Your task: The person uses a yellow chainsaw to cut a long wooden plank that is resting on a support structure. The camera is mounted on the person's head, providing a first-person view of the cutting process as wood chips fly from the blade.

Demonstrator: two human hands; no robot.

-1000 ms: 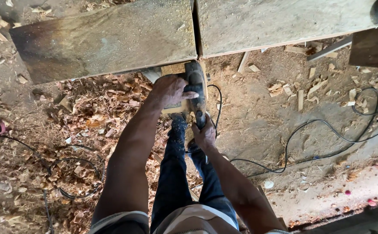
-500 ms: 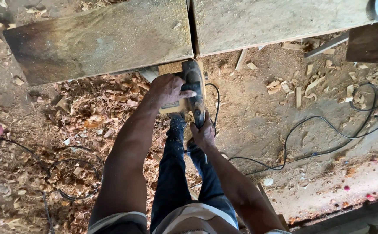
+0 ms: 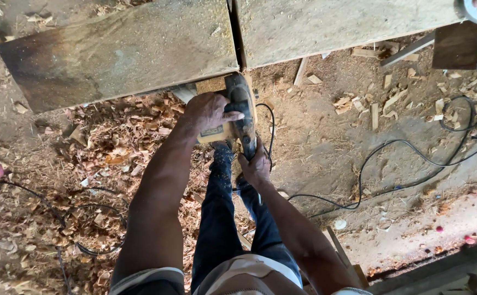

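Left hand point(image 3: 208, 112) clamps saw point(image 3: 240, 112) top | right hand point(image 3: 255, 169) apparently grips handle

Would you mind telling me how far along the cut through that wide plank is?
Done: a dark kerf already splits the wide, sawdust-covered wooden plank from its far edge to its near edge. In hand: the left hand and right hand each hold a grip of the yellow and black power saw, now at the near edge. Left: little shows; whether the last sliver is severed is hidden by the saw.
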